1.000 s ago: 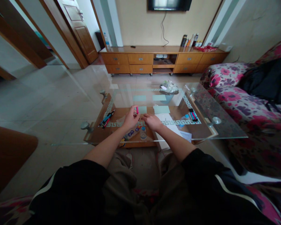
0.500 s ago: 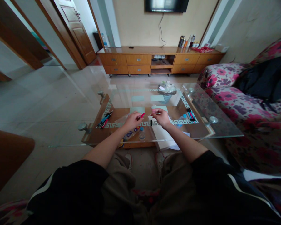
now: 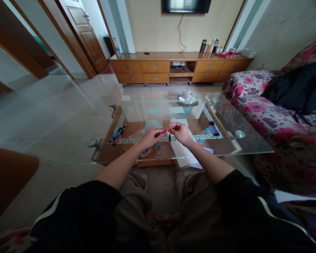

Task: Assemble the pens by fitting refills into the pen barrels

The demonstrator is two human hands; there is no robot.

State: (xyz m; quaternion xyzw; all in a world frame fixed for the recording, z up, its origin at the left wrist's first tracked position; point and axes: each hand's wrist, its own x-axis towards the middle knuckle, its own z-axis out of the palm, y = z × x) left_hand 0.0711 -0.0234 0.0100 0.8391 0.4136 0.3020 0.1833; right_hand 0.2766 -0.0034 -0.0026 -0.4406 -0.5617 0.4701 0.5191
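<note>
My left hand is closed around a pink pen with a black end, which points to the right. My right hand is pinched at the far tip of that pen; whatever small piece sits between its fingertips is hidden. Just below the right fingers, a short black pen part is on the glass table. To the left lies a pile of blue, pink and black pens. Another group of pens lies side by side at the right.
Through the glass I see a small water bottle and a white box on the lower shelf. A lined waste basket shows beyond. A flowered sofa holds a black backpack. A wooden cabinet stands by the wall.
The pink pen in my left hand has come level and moved right. Its tip now meets the fingertips of my right hand, which were apart from it before.
</note>
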